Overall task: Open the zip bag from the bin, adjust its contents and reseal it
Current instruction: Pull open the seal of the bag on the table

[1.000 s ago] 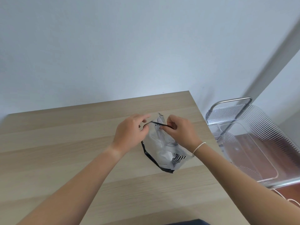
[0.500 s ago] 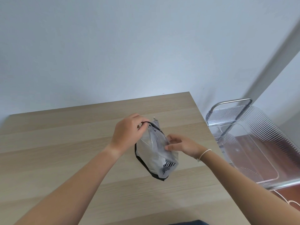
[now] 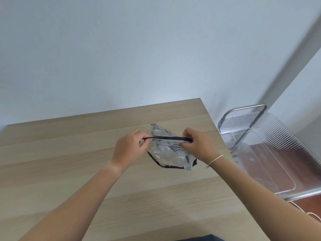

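A clear zip bag (image 3: 171,155) with black edging and a black zip strip stands on the wooden table (image 3: 69,153), held up between both hands. Striped black-and-white material shows inside it and behind its top. My left hand (image 3: 129,148) pinches the left end of the zip strip. My right hand (image 3: 198,146) pinches the right end, so the strip runs taut and level between them. Whether the strip is sealed I cannot tell.
A clear ribbed plastic bin (image 3: 271,153) with a metal handle stands off the table's right edge. A white wall rises behind the table. A thin white band sits on my right wrist. Reddish floor shows under the bin.
My right hand has moved up from the bag's side to the right end of the zip strip. The bag's top is now stretched flat between both hands.
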The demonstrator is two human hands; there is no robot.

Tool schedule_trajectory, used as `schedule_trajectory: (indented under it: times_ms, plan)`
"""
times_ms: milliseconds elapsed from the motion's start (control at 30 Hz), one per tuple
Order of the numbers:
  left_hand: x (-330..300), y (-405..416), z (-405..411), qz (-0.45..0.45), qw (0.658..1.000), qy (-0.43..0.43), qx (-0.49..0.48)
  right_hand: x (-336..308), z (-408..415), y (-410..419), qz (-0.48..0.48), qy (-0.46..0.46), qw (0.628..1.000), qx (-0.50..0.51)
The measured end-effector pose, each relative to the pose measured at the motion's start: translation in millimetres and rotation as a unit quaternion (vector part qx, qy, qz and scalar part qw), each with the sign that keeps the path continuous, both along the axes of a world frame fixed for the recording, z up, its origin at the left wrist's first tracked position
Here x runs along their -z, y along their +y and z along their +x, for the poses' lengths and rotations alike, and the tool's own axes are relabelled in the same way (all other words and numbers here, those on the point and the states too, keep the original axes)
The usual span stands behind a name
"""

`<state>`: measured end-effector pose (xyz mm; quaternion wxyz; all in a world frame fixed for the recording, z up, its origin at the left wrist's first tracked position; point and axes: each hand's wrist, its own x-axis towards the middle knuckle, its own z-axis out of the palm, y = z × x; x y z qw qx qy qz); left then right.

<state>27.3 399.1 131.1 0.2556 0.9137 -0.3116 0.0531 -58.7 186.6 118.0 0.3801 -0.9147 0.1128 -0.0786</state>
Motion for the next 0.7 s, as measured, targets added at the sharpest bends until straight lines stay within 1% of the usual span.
schedule_trajectory:
  times_ms: [67,133,167,200,233,400,467,533,567,633,700]
  plan:
    - [1.8,2.0,1.2,0.005,1.000,0.000,-0.003,-3.3,-1.8,-0.8,0.080,0.028,0.996,-0.029]
    - [3.9,4.4,2.5,0.012,1.000,0.017,-0.004,-7.6,-3.5,-1.8,0.191,0.042,0.979,-0.049]
    - [4.9,5.1,2.8,0.015,0.999,0.031,-0.002,-8.5,-3.7,-2.4,0.231,0.043,0.971,-0.053]
    - [5.4,5.0,2.7,0.018,0.999,0.044,0.005,-9.1,-3.6,-2.6,0.248,0.041,0.966,-0.054]
    - [5.4,3.8,2.1,0.019,0.998,0.055,0.015,-9.6,-3.3,-2.4,0.242,0.041,0.968,-0.057]
    - [1.3,-12.3,-2.3,0.027,0.991,0.083,0.100,-11.0,-1.1,9.8,0.117,0.058,0.987,-0.099]
    - [0.6,-16.3,-2.4,0.039,0.989,0.088,0.108,-10.2,-1.0,13.7,0.096,0.046,0.989,-0.099]
    - [0.8,-17.1,-2.0,0.031,0.991,0.078,0.105,-8.9,-1.2,15.1,0.073,0.020,0.993,-0.094]
    - [1.0,-17.2,-2.5,0.022,0.992,0.068,0.104,-8.2,-1.7,16.0,0.044,0.007,0.996,-0.083]
    - [1.2,-18.9,-5.1,0.004,0.993,0.049,0.105,-7.1,-3.2,17.9,-0.045,-0.021,0.998,-0.042]
    - [-0.2,-21.2,-7.8,-0.013,0.994,0.036,0.103,-6.5,-3.1,19.8,-0.130,-0.057,0.990,0.004]
